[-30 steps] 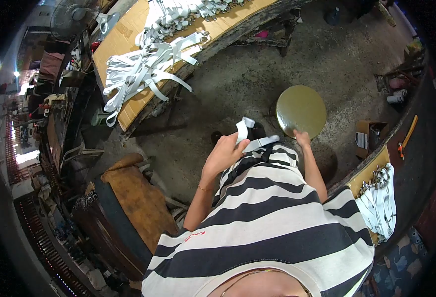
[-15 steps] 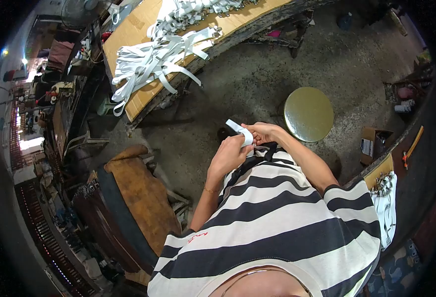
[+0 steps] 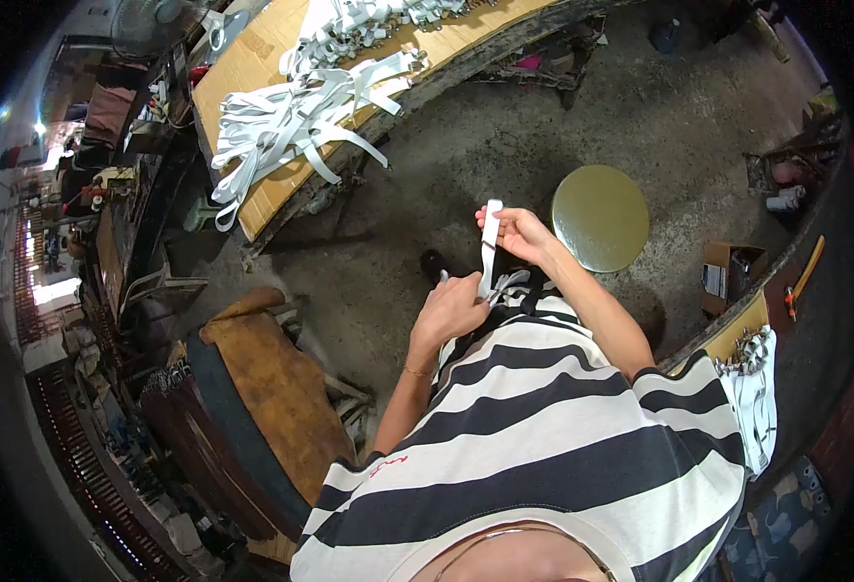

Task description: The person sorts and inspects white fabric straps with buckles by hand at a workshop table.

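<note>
A white strap point(image 3: 489, 243) stretches between my two hands in front of my waist. My left hand point(image 3: 451, 308) is closed around its lower part, close to my body. Higher up and to the right, my right hand point(image 3: 521, 233) pinches the strap near its top end between thumb and fingers. More white strap material lies in my lap just beyond my left hand, partly hidden by it. What sits inside my left fist cannot be made out in full.
A wooden table point(image 3: 244, 67) ahead bears heaps of white straps point(image 3: 286, 118) with metal fittings. A round stool point(image 3: 601, 219) stands right of my hands, with a cardboard box point(image 3: 733, 276) beyond. More straps point(image 3: 753, 400) and an orange-handled tool point(image 3: 806, 275) lie at right. A brown-covered bench point(image 3: 277, 393) is at left.
My right hand has moved up and away from my left, drawing the strap out. The strap was bent in a loop between the hands and is now straighter and upright.
</note>
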A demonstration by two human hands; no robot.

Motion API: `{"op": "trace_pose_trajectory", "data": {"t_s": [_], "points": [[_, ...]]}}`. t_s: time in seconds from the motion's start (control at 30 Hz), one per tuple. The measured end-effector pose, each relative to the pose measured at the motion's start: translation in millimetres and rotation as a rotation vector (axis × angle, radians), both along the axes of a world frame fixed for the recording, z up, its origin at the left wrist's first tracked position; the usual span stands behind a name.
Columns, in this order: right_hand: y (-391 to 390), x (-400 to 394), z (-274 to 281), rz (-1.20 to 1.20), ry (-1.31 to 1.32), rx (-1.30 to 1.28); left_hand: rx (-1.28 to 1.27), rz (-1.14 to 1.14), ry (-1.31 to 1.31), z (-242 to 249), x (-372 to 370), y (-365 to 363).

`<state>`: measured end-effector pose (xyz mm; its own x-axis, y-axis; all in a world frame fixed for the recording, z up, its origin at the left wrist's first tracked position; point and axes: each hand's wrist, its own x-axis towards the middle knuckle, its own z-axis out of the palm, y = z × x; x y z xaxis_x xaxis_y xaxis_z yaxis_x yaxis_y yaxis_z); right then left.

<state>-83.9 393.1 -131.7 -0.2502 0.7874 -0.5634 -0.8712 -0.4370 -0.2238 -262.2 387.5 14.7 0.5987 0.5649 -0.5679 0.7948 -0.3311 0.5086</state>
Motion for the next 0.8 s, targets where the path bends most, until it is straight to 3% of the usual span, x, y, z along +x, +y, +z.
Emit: {"op": "trace_pose_trajectory", "data": {"t_s": [0.13, 0.2, 0.33, 0.47, 0.8], "points": [[2.1, 14.7, -7.3, -0.090, -0.020, 0.012, -0.010, 0.128, -0.090, -2.7, 8.1, 1.3], [7.6, 29.7, -13.8, -0.184, -0.041, -0.022, 0.012, 0.344, -0.136, 1.4, 11.9, 2.0], [24.9, 77.1, -31.8, -0.418, -0.007, -0.069, -0.051, 0.379, -0.307, -1.8, 0.7, -2.9], [33.6, 127.9, -37.8, -0.584, -0.082, -0.082, -0.058, 0.370, -0.295, -2.0, -9.7, -13.1], [17.7, 238.6, -52.6, -0.704, -0.073, -0.110, -0.094, 0.325, -0.260, 6.7, -22.7, -28.7]]}}
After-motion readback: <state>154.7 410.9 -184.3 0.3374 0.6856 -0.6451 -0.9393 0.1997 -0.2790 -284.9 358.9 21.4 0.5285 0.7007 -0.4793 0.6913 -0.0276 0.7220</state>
